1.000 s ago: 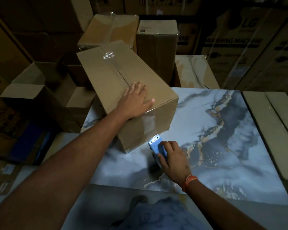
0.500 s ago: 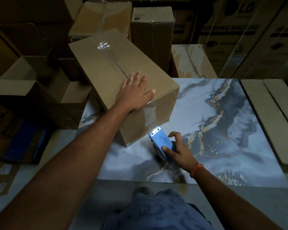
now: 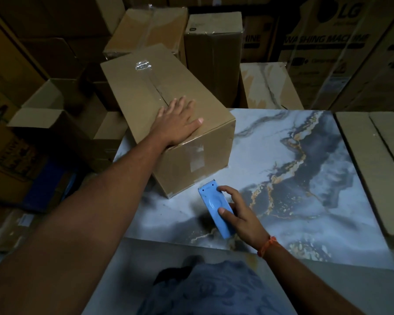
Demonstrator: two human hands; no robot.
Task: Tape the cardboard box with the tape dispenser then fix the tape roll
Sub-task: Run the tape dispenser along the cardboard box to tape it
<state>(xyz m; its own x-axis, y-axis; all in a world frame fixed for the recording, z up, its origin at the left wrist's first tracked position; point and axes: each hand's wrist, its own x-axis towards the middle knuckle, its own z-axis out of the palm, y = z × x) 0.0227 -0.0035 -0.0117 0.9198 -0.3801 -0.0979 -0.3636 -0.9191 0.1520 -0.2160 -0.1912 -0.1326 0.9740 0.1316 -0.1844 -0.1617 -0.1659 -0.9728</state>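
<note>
Nearest the camera, the right hand grips a blue tape dispenser, thumb on its upper face and fingers curled around its far side, an orange band on the wrist. The dispenser lies slanted just over the marbled tabletop, its toothed end pointing at the near lower corner of the cardboard box, close to it but apart. The tape roll itself is hidden under the dispenser body. Beyond that, the left hand lies flat and open, fingers spread, pressing on the top of the box near its front edge. Clear tape runs along the box's top seam and down the front face, with a crumpled bit at the far end. The box sits angled on the table's left part. Behind it stand further cartons, some wrapped in film.
</note>
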